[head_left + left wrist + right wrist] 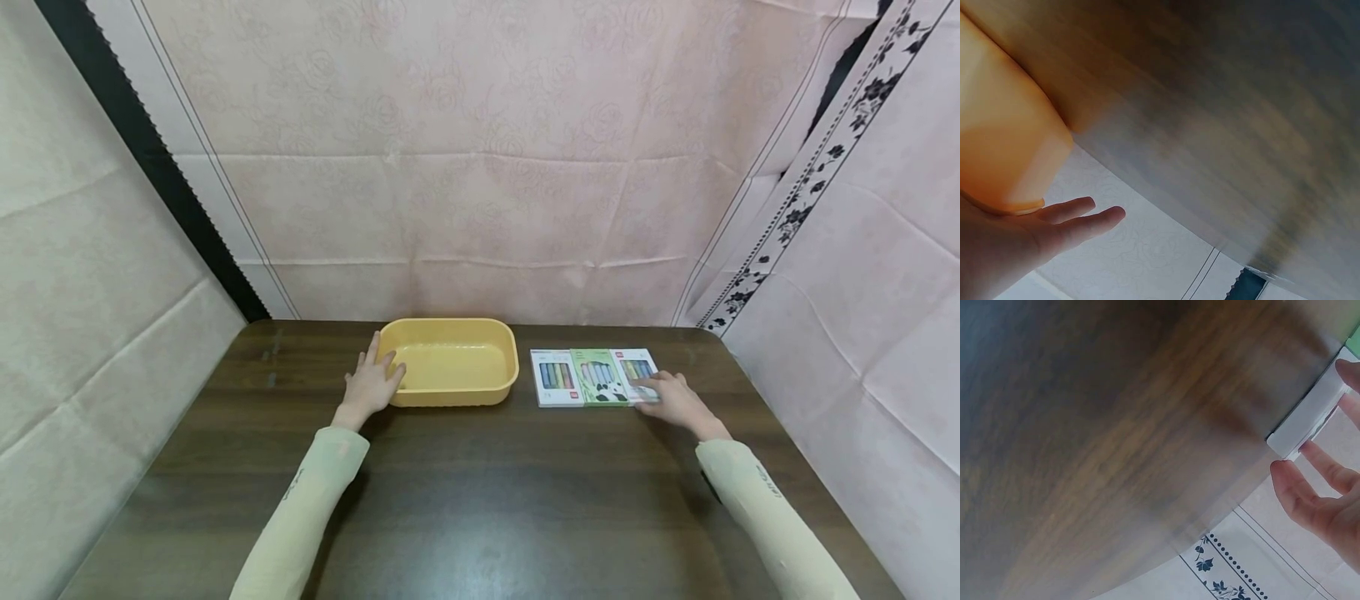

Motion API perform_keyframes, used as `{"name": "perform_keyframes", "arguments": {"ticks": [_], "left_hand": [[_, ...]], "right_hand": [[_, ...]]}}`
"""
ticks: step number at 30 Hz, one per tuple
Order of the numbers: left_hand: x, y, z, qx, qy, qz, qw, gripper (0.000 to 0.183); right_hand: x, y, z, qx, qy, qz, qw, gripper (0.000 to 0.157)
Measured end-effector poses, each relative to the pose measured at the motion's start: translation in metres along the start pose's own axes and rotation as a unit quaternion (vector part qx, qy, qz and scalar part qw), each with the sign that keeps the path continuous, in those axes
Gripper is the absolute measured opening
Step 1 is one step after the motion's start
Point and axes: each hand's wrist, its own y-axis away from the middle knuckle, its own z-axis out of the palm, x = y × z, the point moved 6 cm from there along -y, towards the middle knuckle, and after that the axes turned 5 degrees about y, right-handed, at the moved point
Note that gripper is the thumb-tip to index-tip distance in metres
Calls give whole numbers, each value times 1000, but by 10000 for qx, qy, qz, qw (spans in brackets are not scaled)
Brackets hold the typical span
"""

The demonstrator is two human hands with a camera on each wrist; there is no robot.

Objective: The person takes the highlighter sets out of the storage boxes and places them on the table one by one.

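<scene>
In the head view my left hand [369, 385] rests on the left rim of a yellow plastic basin [452, 397], fingers spread. The left wrist view has the basin's outer wall [1010, 137] above the hand [1029, 240]. My right hand [678, 403] touches the right-hand box [630, 367] of three flat boxes, its fingers over the top and front edge. That box is white, showing a row of coloured sticks. A green box [595, 357] with a panda picture lies in the middle, a white box [556, 392] on the left. The right wrist view shows fingertips [1282, 472] at the box's end.
Both things stand toward the far edge of a dark brown wooden table [480, 500]. Pale patterned cloth [480, 208] hangs behind it, with more cloth at the left [90, 333] and right [870, 292] sides.
</scene>
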Motion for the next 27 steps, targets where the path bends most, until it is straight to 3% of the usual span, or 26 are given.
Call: {"name": "perform_keyframes", "arguments": {"ticks": [17, 27], "left_hand": [[2, 2, 0, -39, 45, -22, 10000, 56], [2, 3, -4, -162, 258, -34, 9995, 57]], "right_hand": [[5, 0, 8, -138, -29, 190, 9997, 48], [7, 4, 4, -27, -269, 65, 9996, 43]]}}
